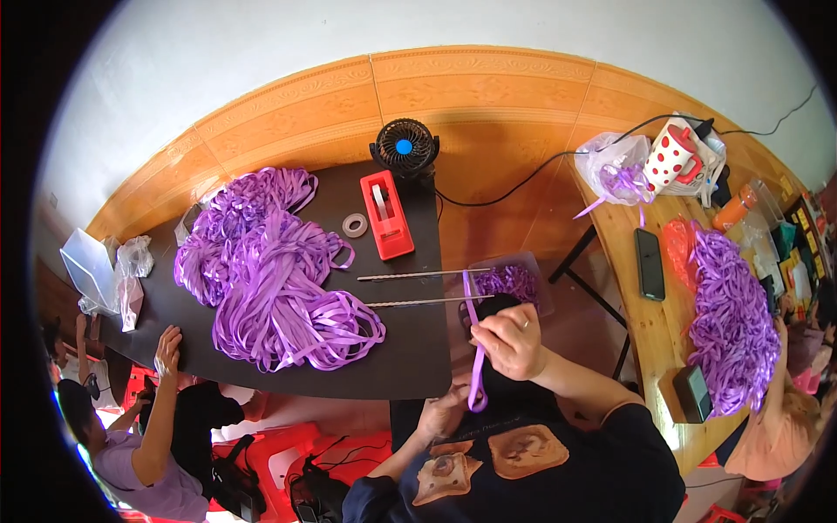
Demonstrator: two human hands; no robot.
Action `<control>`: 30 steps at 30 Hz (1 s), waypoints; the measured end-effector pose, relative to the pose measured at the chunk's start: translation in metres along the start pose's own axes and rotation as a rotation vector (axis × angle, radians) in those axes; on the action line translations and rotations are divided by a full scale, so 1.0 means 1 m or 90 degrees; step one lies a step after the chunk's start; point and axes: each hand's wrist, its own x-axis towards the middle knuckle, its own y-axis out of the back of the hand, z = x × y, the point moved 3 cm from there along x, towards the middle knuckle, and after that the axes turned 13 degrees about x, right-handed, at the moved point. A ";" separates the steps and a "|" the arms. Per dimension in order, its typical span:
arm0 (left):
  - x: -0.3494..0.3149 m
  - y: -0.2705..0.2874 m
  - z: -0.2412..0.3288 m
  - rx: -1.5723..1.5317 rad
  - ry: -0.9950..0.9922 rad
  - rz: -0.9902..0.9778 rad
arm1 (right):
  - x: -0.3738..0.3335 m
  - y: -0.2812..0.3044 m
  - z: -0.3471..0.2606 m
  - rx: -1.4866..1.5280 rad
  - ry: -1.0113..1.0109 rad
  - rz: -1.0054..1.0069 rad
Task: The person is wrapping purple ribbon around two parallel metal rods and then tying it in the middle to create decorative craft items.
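Note:
A purple ribbon (471,292) passes over two thin metal rods (418,303) that stick out past the right edge of the dark table. My right hand (506,342) is closed in a pinch on this ribbon, just on my side of the rods. Lower down, by the table's near corner, my left hand (443,413) has its fingers curled against the ribbon's hanging part, which bends into a loop there. Left of the rods lies a big heap of purple ribbon loops (288,288).
A red tape dispenser (387,218), a tape roll (354,225) and a small black fan (405,148) sit on the dark table (401,366). Below the rods' ends stands a bin (542,283) with purple ribbon. The wooden table (628,261) holds a phone (649,264) and ribbons. People sit both sides.

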 end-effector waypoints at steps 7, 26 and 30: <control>0.016 0.027 -0.041 0.080 0.174 0.046 | 0.061 -0.003 0.080 0.297 -0.202 0.007; 0.105 0.013 -0.033 0.242 -0.012 0.150 | -0.043 -0.116 0.199 0.684 -0.893 -0.009; 0.128 0.005 -0.010 0.374 -0.232 0.296 | -0.054 -0.109 0.168 0.837 -0.982 0.051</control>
